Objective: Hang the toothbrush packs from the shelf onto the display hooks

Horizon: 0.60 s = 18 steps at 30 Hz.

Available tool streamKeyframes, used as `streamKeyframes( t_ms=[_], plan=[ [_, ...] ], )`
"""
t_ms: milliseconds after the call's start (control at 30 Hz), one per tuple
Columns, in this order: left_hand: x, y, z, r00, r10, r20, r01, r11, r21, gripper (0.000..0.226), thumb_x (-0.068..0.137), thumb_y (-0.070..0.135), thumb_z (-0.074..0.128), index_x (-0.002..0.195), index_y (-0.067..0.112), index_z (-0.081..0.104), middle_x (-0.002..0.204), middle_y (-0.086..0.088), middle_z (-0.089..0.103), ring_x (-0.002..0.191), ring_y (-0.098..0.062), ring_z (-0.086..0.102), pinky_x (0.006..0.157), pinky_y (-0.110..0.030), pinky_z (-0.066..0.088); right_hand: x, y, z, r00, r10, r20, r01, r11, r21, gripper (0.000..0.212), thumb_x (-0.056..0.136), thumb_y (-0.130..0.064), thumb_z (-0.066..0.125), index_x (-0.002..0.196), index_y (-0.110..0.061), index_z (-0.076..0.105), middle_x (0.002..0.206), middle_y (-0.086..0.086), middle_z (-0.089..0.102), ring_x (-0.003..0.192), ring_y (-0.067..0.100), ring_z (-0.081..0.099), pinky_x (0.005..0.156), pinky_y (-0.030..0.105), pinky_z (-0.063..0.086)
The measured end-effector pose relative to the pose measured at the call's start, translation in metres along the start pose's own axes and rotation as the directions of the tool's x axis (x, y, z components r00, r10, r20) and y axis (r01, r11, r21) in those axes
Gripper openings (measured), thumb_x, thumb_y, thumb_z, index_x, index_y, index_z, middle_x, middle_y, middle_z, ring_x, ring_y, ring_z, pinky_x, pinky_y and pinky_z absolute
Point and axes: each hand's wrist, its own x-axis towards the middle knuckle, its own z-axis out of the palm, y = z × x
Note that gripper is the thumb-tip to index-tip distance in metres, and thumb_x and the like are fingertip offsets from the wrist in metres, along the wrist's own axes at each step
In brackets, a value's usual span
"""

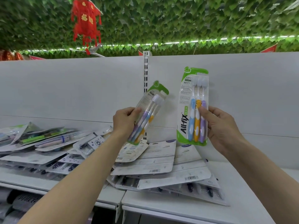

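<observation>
We hold one toothbrush pack (193, 107) in right hand (221, 125), another pack (145, 113) in left hand (125, 121), fingers curled round each. No hooks visible; next, find one.

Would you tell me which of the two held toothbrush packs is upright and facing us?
The pack in the right hand, the All-fix pack; the left hand's tilted pack leans right, turned partly edge-on.

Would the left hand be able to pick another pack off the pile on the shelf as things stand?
Probably not yet. The left hand already grips a tilted green toothbrush pack, so its fingers are full. The pile lies just below it with nothing over it, so the path itself looks free.
</observation>
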Motion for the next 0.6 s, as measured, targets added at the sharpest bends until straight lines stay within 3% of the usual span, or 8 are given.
streamKeyframes(
  t_ms=[100,200,267,433,600],
  plan=[
    [-0.010,0.006,-0.002,0.999,-0.053,-0.006,0.053,0.995,-0.082,0.030,0.096,0.043,0.058,0.086,0.019,0.073,0.083,-0.006,0.073,0.077,-0.024,0.066,0.074,-0.040,0.056,-0.009,-0.003,0.013,0.999,0.008,0.053,-0.008,1.000,0.006,0.031,0.093,-0.033,0.065,0.111,-0.008,0.070,0.101,0.008,0.078,0.088,0.023,0.075,0.075,0.036,0.062],
    [-0.025,0.004,-0.010,0.994,-0.105,-0.016,0.102,0.986,-0.130,0.041,0.097,0.047,0.052,0.088,0.009,0.063,0.084,-0.019,0.065,0.070,-0.020,0.056,0.068,-0.036,0.047,-0.021,0.001,0.026,0.997,0.031,0.068,-0.030,0.999,-0.020,0.028,0.095,-0.030,0.065,0.106,-0.006,0.070,0.098,0.010,0.078,0.090,0.027,0.075,0.080,0.040,0.061],
    [-0.039,0.003,-0.022,0.988,-0.151,-0.024,0.145,0.974,-0.175,0.043,0.099,0.046,0.050,0.088,0.005,0.061,0.078,-0.016,0.063,0.070,-0.020,0.055,0.067,-0.034,0.046,-0.031,0.007,0.036,0.995,0.046,0.083,-0.042,0.998,-0.043,0.023,0.095,-0.027,0.065,0.104,-0.006,0.070,0.098,0.010,0.077,0.092,0.027,0.075,0.085,0.042,0.059],
    [-0.068,-0.008,-0.076,0.963,-0.270,0.014,0.263,0.920,-0.289,0.038,0.100,0.044,0.052,0.090,0.011,0.068,0.083,-0.007,0.073,0.074,-0.020,0.067,0.072,-0.035,0.054,-0.072,0.036,0.092,0.988,0.089,0.129,-0.089,0.996,-0.004,0.025,0.096,-0.024,0.064,0.112,-0.005,0.067,0.100,0.006,0.078,0.088,0.018,0.075,0.070,0.027,0.059],
    [-0.079,-0.036,-0.155,0.926,-0.375,0.049,0.372,0.879,-0.299,0.035,0.100,0.039,0.055,0.081,0.012,0.068,0.082,-0.013,0.074,0.072,-0.024,0.068,0.072,-0.040,0.056,-0.121,0.069,0.181,0.983,0.136,0.123,-0.145,0.987,0.066,0.022,0.096,-0.017,0.065,0.113,-0.004,0.065,0.096,0.007,0.077,0.084,0.018,0.075,0.070,0.033,0.062]
  ],
)
